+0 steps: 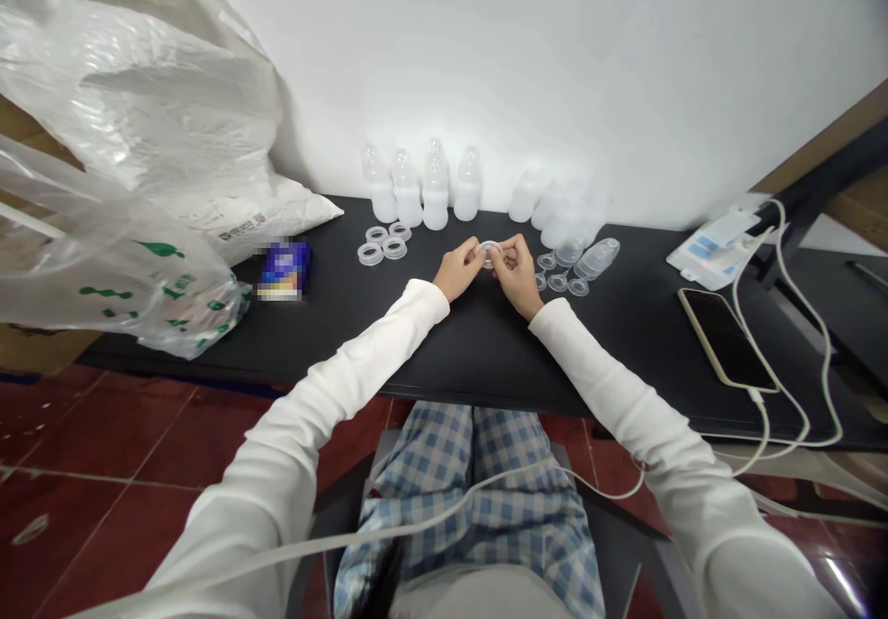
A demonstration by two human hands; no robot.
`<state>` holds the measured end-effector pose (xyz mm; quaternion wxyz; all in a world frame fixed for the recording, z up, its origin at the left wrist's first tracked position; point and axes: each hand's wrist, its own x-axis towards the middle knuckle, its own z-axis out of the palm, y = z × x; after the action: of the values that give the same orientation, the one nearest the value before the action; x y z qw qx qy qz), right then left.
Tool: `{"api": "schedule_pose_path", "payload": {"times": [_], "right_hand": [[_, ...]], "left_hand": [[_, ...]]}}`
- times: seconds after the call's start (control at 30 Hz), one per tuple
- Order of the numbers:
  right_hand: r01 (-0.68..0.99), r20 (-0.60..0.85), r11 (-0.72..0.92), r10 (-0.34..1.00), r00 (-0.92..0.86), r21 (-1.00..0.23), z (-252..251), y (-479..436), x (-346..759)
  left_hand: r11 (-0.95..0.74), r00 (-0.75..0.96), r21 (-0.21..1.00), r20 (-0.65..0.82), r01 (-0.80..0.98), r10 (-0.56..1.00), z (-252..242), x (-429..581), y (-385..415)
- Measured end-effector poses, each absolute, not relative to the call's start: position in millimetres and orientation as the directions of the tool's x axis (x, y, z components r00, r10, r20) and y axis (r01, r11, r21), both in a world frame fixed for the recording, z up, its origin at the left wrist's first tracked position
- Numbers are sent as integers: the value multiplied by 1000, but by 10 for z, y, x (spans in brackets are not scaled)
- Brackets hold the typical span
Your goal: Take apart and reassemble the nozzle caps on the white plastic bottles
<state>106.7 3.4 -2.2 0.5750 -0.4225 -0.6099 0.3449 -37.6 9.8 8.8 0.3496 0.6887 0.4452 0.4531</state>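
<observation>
Pinching small clear ring [489,251] between both hands: left hand [458,272] grips left edge, right hand [517,270] grips right edge; ring sits centred between fingertips, above black table [450,351], equally near both.

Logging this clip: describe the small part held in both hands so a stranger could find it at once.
On the black table against the white wall, find the left hand and right hand meeting at the middle. Pinched between them is a translucent ring. Similar loose rings lie flat to the left; this one alone is off the table.
</observation>
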Motion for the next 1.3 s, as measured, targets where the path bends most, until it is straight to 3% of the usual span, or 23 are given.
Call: {"api": "schedule_pose_path", "payload": {"times": [0.27,0.4,0.6,0.73,0.87,1.0,1.3], "right_hand": [[97,449,447,894,0,-889,-34,46,1059],[107,452,451,892,-15,-886,-13,59,1083],[-45,340,339,940,-5,-940,2,87,1075],[20,361,363,931,-48,-932,53,95,1104],[136,441,424,888,134,-895,122,86,1162],[278,547,473,760,351,-836,189,63,1222],[269,548,486,641,537,-831,281,56,1296]], "left_hand": [[-346,169,889,307,299,937,99,-353,75],[-340,206,921,301,189,931,112,-357,85],[-317,211,946,297,71,931,135,-374,141],[-315,181,948,302,44,936,104,-360,175],[-283,174,959,276,22,945,43,-343,240],[-286,111,939,269,190,957,-20,-251,394],[-239,-55,930,264,281,963,105,637,1165]]}}
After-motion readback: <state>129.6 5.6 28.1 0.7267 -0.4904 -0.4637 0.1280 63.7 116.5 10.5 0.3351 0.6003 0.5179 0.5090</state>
